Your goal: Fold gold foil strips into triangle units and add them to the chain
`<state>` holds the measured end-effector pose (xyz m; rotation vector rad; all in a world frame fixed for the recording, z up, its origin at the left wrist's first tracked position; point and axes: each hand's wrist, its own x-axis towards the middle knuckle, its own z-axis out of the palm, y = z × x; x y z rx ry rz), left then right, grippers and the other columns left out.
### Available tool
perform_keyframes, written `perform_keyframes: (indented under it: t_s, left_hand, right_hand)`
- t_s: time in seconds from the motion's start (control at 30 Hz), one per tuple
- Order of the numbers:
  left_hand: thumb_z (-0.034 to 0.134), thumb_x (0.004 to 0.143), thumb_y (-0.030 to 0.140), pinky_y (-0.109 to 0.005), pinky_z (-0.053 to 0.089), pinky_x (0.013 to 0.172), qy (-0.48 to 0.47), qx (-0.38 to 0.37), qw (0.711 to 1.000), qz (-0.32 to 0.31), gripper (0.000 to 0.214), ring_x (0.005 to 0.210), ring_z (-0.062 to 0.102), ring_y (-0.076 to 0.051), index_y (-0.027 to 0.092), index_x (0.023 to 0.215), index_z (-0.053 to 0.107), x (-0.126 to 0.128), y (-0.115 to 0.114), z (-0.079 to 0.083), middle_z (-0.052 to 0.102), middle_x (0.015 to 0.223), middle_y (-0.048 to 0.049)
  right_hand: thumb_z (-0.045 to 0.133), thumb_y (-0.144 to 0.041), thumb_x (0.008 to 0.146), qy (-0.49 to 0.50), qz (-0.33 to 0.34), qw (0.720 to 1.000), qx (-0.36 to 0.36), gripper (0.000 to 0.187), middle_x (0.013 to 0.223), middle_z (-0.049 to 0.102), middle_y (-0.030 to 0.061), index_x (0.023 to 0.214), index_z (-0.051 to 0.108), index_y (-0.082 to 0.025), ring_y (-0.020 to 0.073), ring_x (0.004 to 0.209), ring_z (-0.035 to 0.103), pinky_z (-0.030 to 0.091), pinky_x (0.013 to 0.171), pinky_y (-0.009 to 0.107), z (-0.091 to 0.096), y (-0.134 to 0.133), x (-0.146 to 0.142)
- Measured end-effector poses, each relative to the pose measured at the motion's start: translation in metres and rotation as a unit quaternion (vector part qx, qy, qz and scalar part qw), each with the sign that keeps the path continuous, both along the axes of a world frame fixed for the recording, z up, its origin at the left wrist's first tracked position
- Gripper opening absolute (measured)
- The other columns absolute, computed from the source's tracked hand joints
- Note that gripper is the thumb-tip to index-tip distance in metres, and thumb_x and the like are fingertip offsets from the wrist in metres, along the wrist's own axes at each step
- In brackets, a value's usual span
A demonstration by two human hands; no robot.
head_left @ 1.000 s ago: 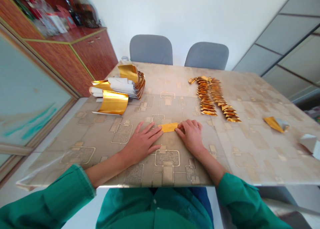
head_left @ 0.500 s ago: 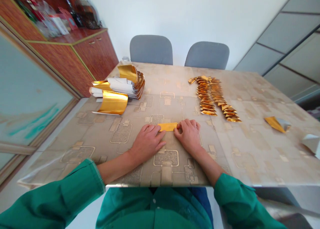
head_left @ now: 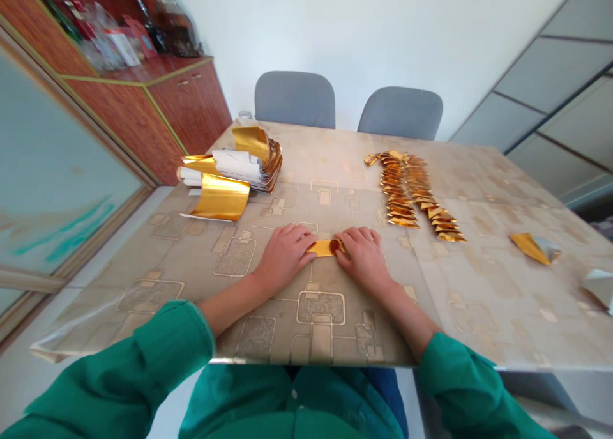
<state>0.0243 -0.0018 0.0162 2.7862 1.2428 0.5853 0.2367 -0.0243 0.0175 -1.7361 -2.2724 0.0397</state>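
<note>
Item: one gold foil strip, flat on our patterned desk, long axis running crosswise between our hands. Left-hand grip: fingers together, tips at the strip's left end. Right-hand grip: fingers together, tips over its right end, so this hand is nearer. Neither grip visibly closes around the strip; we cannot tell whether either is clamped.

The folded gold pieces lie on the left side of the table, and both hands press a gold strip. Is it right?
No: the head view shows the folded gold pieces on the table's right side. Both hands do press the strip.
</note>
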Motion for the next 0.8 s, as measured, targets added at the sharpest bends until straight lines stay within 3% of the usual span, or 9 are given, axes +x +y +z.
perform_keyframes:
  t_s: [0.1,0.2,0.4,0.53,0.67,0.8]
  left_hand:
    - [0.071,0.088,0.027,-0.037,0.043,0.085,-0.014,-0.014,1.0,-0.005,0.027,0.1,0.056,-0.024,0.019,0.113,0.065,-0.001,0.006,-0.006,0.065,0.108,-0.0051]
    - [0.068,0.09,0.026,-0.037,0.043,0.084,-0.021,-0.019,0.999,-0.017,0.022,0.098,0.056,-0.023,0.019,0.111,0.066,-0.003,0.006,-0.011,0.066,0.106,-0.0047]
    - [0.07,0.089,0.03,-0.038,0.043,0.084,-0.027,-0.02,0.999,-0.027,0.03,0.098,0.056,-0.024,0.017,0.116,0.064,-0.002,0.005,-0.012,0.066,0.108,-0.0071]
    - [0.069,0.089,0.029,-0.036,0.043,0.083,-0.042,0.005,0.999,-0.033,0.025,0.097,0.056,-0.023,0.019,0.112,0.065,-0.001,0.004,-0.01,0.065,0.108,-0.0068]
    - [0.063,0.093,0.023,-0.033,0.041,0.08,-0.056,0.039,0.997,-0.044,0.007,0.09,0.054,-0.02,0.02,0.098,0.068,0.0,-0.001,-0.006,0.065,0.101,-0.0042]
    - [0.059,0.094,0.017,-0.033,0.04,0.077,-0.038,0.051,0.997,-0.044,0.01,0.088,0.054,-0.02,0.018,0.087,0.066,0.0,-0.006,-0.006,0.065,0.097,-0.0042]
  right_hand:
    - [0.061,-0.021,0.089,0.007,0.026,1.0,0.003,0.015,0.102,0.068,0.0036,0.102,0.068,-0.025,0.0235,0.101,0.053,0.028,0.094,0.039,0.0,0.004,0.005]
    - [0.062,-0.02,0.088,0.021,0.045,0.999,0.01,0.016,0.098,0.067,0.0034,0.102,0.067,-0.024,0.023,0.098,0.053,0.029,0.093,0.039,-0.002,0.005,0.008]
    - [0.062,-0.019,0.087,0.049,0.049,0.997,0.028,0.007,0.092,0.065,0.0023,0.093,0.064,-0.023,0.0214,0.093,0.052,0.029,0.089,0.037,-0.005,0.006,0.008]
    - [0.061,-0.016,0.087,0.058,0.058,0.995,0.05,0.01,0.082,0.062,0.0004,0.08,0.059,-0.022,0.0197,0.086,0.05,0.029,0.086,0.035,-0.004,0.005,0.008]
    - [0.058,-0.013,0.089,0.072,0.092,0.99,0.076,0.015,0.078,0.062,-0.0006,0.077,0.055,-0.021,0.0185,0.085,0.05,0.029,0.087,0.034,0.001,0.0,0.011]
    - [0.054,-0.012,0.09,0.053,0.14,0.987,0.061,0.016,0.08,0.063,0.0001,0.077,0.053,-0.021,0.0187,0.085,0.051,0.032,0.086,0.034,0.002,-0.004,0.014]
